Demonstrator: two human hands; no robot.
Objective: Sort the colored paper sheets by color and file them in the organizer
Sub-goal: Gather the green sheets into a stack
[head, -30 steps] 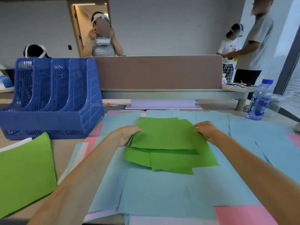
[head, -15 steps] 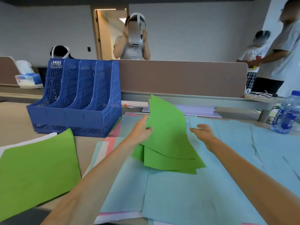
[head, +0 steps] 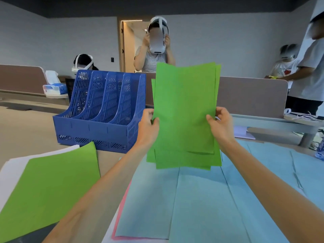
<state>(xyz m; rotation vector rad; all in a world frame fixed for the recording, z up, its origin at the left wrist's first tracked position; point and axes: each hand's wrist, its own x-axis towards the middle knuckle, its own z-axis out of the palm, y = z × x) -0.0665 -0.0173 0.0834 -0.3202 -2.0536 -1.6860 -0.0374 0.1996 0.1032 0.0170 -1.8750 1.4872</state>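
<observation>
I hold a stack of green paper sheets [head: 184, 111] upright above the table. My left hand [head: 148, 128] pinches the stack's left edge and my right hand [head: 221, 124] pinches its right edge. The sheets are unevenly aligned at the bottom. The blue mesh organizer [head: 103, 111], with several upright slots, stands just left of the stack; its slots look empty. Light blue sheets [head: 201, 199] cover the table under my arms. A pink sheet [head: 122, 204] peeks out from beneath them.
Another green sheet [head: 49, 186] lies on white paper [head: 12, 172] at the near left. A brown desk divider [head: 250, 97] runs behind. A tissue pack [head: 54, 88] sits far left. People wearing headsets stand beyond the divider and at the right.
The green sheets were lying on the blue paper; my hands gathered them and lifted them upright. My view has risen and turned toward the organizer.
</observation>
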